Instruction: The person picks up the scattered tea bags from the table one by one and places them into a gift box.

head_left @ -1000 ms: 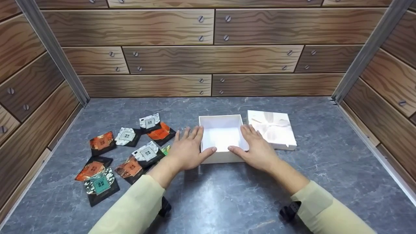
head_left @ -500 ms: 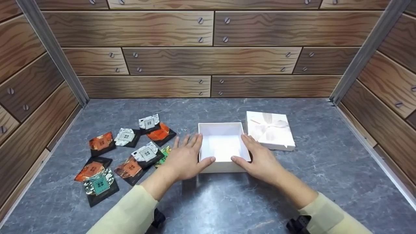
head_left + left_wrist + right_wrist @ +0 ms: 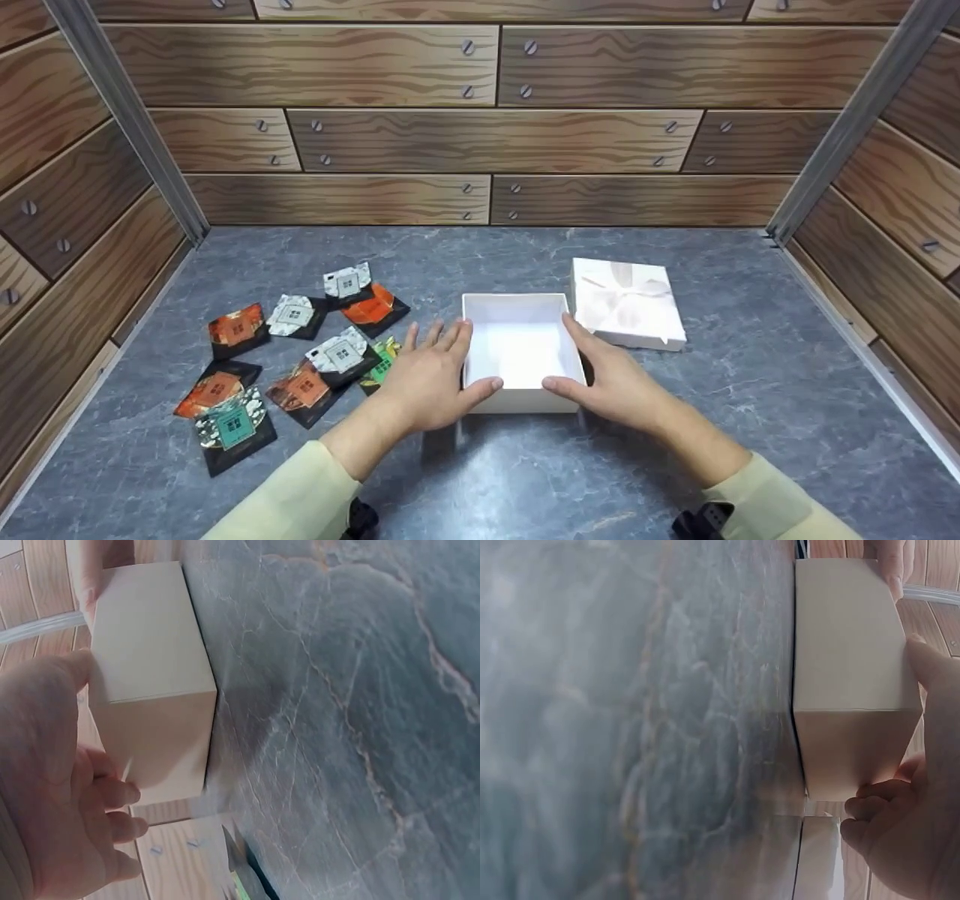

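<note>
An open, empty white box [image 3: 521,401] sits on the grey marble-patterned table, and I hold it from both sides. My left hand [image 3: 457,364] grips its near left corner, fingers along the outer left wall and thumb on the front rim. My right hand [image 3: 589,364] mirrors it at the near right corner. The left wrist view shows the box [image 3: 150,682] from outside with my left hand [image 3: 60,787] against its wall. The right wrist view shows the box [image 3: 847,675] with my right hand [image 3: 907,840] curled at its side.
The white lid [image 3: 628,304] with a pale ribbon print lies flat just behind and to the right of the box. Several black tea packets [image 3: 300,345] with orange, white and green labels are scattered to the left. Wood-patterned walls enclose the table [image 3: 525,480] on three sides.
Both hands have slid the open box toward me across the table, away from the lid, which has stayed in place. The packets have not moved.
</note>
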Motion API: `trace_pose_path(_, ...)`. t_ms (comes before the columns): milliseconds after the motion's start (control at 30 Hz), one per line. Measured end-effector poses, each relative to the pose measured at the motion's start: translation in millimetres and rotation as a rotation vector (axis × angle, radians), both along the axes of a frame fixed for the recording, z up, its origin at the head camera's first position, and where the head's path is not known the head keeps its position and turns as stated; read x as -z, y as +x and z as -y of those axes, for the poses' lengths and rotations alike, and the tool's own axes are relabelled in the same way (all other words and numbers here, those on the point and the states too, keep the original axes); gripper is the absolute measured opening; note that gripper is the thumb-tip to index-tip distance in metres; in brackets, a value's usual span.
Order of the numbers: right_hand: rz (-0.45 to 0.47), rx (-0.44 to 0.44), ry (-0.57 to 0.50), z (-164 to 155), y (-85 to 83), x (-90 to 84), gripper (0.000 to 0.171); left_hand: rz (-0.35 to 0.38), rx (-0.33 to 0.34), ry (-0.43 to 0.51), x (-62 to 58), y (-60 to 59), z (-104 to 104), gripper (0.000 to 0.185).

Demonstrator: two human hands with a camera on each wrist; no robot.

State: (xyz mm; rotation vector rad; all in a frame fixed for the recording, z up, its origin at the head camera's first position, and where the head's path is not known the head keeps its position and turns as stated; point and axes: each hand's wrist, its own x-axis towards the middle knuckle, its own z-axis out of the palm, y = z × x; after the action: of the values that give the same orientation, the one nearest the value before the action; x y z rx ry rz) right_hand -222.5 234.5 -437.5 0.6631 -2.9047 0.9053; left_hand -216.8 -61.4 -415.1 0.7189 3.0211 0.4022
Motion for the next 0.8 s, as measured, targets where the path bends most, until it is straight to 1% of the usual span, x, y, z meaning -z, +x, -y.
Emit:
trace_pose_path(267,0.004,-0.001,-0.029,2.3,-2.7,2.6,0.102,0.008,-0.008,0.023,-3.3,-0.4,4.4,0.097)
trace_pose_path(333,0.003,0.003,-0.033,1.6,-2.7,2.9,0.103,0.015,-0.028,0.056,-9.0,-2.1,10.2,0.096)
trace_pose_path(400,0.003,0.009,-0.034,0.0,-2.0,2.8,0.103,0.012,-0.047,0.109,-17.3,-5.1,20.7,0.093)
trace_pose_path(467,-0.001,0.019,-0.033,-1.7,-1.0,3.0,0.102,-0.002,-0.059,0.193,-26.5,-8.6,37.0,0.089)
trace_pose_path(567,-0.006,0.023,-0.031,-2.7,-0.4,3.9,0.102,-0.034,-0.082,0.292,-36.8,-11.4,71.2,0.086)
trace_pose_path(633,-0.008,0.022,-0.031,-2.1,-0.8,5.2,0.102,-0.051,-0.11,0.339,-39.3,-10.8,98.6,0.084)
trace_pose_path(700,-0.006,0.018,-0.034,-0.9,-1.3,6.6,0.103,-0.062,-0.159,0.369,-39.7,-7.8,127.4,0.082)
trace_pose_path(800,-0.003,0.012,-0.04,1.4,-2.3,8.3,0.103,-0.086,-0.218,0.423,-36.4,-1.2,169.8,0.078)
